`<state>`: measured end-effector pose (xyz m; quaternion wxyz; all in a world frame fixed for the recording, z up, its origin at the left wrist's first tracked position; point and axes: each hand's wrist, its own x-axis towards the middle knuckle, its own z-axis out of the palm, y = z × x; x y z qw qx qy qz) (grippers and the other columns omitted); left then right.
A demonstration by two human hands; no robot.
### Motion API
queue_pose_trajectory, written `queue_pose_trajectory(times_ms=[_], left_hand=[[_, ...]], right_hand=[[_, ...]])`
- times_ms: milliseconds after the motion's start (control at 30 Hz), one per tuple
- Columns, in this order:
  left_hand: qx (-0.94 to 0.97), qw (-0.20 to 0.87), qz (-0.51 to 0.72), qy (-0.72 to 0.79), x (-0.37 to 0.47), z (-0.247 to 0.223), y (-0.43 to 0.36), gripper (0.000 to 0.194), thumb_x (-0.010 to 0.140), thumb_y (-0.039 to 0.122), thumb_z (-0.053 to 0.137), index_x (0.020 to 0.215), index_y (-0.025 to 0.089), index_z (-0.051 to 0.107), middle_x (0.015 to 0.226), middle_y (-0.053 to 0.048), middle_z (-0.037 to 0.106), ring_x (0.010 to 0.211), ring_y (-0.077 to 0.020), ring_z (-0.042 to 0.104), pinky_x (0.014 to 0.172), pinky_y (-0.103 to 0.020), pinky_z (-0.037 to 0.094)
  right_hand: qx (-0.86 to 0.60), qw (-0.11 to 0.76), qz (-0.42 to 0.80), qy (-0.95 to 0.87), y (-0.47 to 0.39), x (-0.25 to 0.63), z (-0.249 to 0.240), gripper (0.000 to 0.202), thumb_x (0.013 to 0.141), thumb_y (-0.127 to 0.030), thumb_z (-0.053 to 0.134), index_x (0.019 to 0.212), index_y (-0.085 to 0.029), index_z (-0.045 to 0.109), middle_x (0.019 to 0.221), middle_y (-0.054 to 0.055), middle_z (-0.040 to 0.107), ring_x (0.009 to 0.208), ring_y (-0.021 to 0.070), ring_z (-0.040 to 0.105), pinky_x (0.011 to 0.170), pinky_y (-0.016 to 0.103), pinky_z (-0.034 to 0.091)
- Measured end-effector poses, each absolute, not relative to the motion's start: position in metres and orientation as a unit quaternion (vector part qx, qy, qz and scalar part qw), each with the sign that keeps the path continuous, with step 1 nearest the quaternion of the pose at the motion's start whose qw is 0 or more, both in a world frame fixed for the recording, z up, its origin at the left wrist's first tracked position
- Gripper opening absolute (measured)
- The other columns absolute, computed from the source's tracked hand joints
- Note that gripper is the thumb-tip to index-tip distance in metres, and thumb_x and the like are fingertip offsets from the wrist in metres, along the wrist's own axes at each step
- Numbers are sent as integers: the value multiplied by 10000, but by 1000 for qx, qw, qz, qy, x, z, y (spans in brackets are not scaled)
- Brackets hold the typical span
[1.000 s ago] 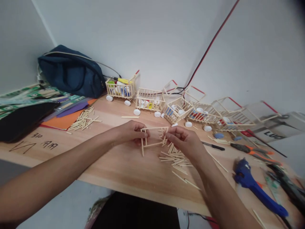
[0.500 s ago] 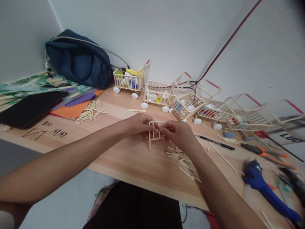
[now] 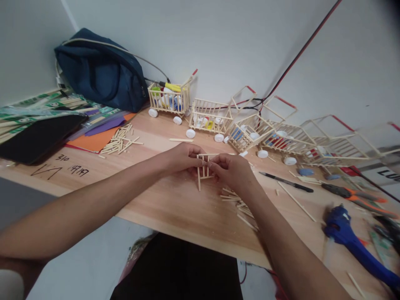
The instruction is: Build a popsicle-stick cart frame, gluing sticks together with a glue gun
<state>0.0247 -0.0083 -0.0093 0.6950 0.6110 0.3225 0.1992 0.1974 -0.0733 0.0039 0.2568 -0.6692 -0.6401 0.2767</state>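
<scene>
Between my two hands, above the wooden table [image 3: 175,208], is a small frame of thin wooden sticks [image 3: 199,179] with upright bars between longer rails. The fingers of my left hand [image 3: 187,158] are closed on its left end. My right hand [image 3: 229,168] pinches it around the middle bars and hides its right part. One stick of the frame points down towards the table. A loose pile of short wooden sticks [image 3: 245,208] lies just below my right hand, partly covered by the wrist.
Several miniature stick carts [image 3: 212,114] on white wheels line the wall. To the right lie a pen [image 3: 286,182], pliers [image 3: 337,191] and a blue glue gun [image 3: 346,237]. At left are a dark blue bag [image 3: 103,75], a black tablet-like slab [image 3: 40,137], coloured paper [image 3: 96,141] and more cut sticks [image 3: 118,141].
The camera view has shifted slightly. Both hands stay on the frame, and its inner bars now show closer together between my fingers.
</scene>
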Motion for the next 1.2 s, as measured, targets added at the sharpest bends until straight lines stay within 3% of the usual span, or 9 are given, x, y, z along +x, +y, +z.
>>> queue_pose_trajectory(times_ms=[400,733,867,1200], left_hand=[[618,673,191,360,29,-1,-12,53,764,128,672,804,107,646,665,-15,673,557,-99,624,525,-194,505],[615,645,223,395,38,-6,-12,134,801,181,682,707,114,613,571,-10,656,468,-92,602,436,-164,467],[593,655,225,411,38,-3,-14,144,812,170,661,691,119,603,571,-14,655,462,-95,594,440,-177,461],[558,686,246,396,34,-3,-13,126,798,197,654,699,122,628,638,-28,668,490,-79,557,474,-189,407]], right_hand=[[-668,266,235,-654,-77,198,2,127,815,-251,645,710,-194,689,604,0,669,593,138,599,592,257,398],[-658,266,264,-653,-79,198,4,128,820,-245,630,745,-191,718,632,13,705,547,141,631,552,256,433],[-653,325,313,-608,-83,210,15,209,846,-334,606,739,-179,695,722,31,747,491,121,638,528,245,468],[-664,489,242,-512,-86,263,18,280,808,-439,654,741,-168,679,749,59,742,481,99,584,517,244,475]])
